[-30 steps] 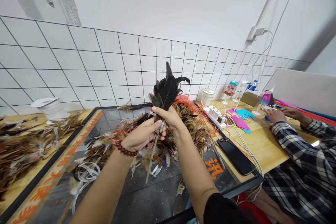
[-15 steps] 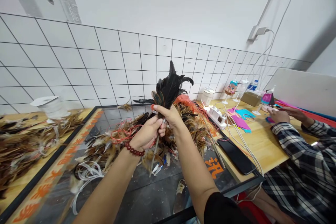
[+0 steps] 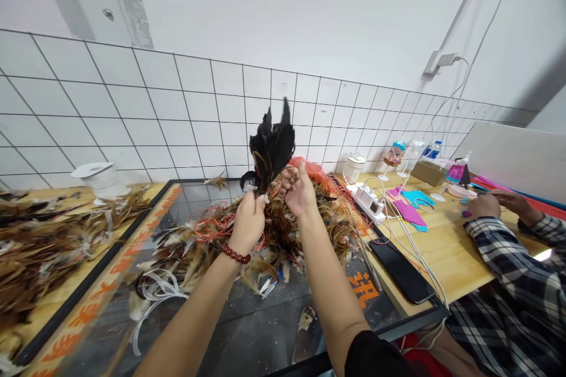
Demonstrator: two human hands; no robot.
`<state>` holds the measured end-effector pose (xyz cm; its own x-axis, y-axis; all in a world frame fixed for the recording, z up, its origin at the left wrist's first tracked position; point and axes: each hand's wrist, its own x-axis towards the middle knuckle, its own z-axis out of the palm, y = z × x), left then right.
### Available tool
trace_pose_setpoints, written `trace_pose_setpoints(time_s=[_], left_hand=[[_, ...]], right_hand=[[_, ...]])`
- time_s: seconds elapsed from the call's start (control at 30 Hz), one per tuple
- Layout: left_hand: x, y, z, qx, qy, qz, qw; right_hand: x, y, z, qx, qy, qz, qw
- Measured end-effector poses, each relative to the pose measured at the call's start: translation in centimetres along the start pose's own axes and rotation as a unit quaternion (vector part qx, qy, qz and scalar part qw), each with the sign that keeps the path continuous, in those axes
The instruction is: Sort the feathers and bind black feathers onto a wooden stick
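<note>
A bunch of black feathers [image 3: 270, 150] stands upright in my left hand [image 3: 250, 219], whose fingers are closed around its base. Just to the right, my right hand [image 3: 299, 189] is off the bunch, palm turned inward and fingers curled but apart, with nothing seen in it. Beneath both hands lies a heap of brown feathers [image 3: 336, 221] on the black-framed glass panel [image 3: 247, 330]. Red cord [image 3: 214, 221] is tangled in the heap's left side. Small blue-handled snips [image 3: 269, 285] rest at its front edge.
Brown feathers [image 3: 48, 247] cover the left table beside a white spool [image 3: 101, 179]. White ties [image 3: 159, 288] lie on the glass. To the right are a power strip [image 3: 369, 200], a phone [image 3: 401, 271] and cables. A co-worker's hands [image 3: 484, 206] are farther right.
My right hand has let go of the feathers and opened beside them. The bunch, now in my left hand alone, has shifted slightly left and turned. The stick below my hands no longer shows.
</note>
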<state>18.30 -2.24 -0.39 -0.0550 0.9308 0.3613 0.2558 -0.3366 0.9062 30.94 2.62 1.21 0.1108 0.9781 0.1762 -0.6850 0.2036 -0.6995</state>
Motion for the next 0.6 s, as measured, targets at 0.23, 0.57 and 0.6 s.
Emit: trace_pose_setpoints(time_s=[0.23,0.57,0.6], left_hand=[[0.8,-0.1,-1.9,0.422,0.062,0.105,0.898],[0.3,0.8,-2.0,0.368,-0.086,0.071,0.923],[0.2,0.9,-2.1,0.314,-0.103,0.071,0.941]], right_hand=[[-0.3,-1.3,-1.0,-0.141,0.064,-0.23,0.961],[-2.8,-3.5,-0.7,-0.481,-0.091,-0.34,0.803],[-2.6,-3.4,-0.9,-0.477,-0.036,-0.33,0.814]])
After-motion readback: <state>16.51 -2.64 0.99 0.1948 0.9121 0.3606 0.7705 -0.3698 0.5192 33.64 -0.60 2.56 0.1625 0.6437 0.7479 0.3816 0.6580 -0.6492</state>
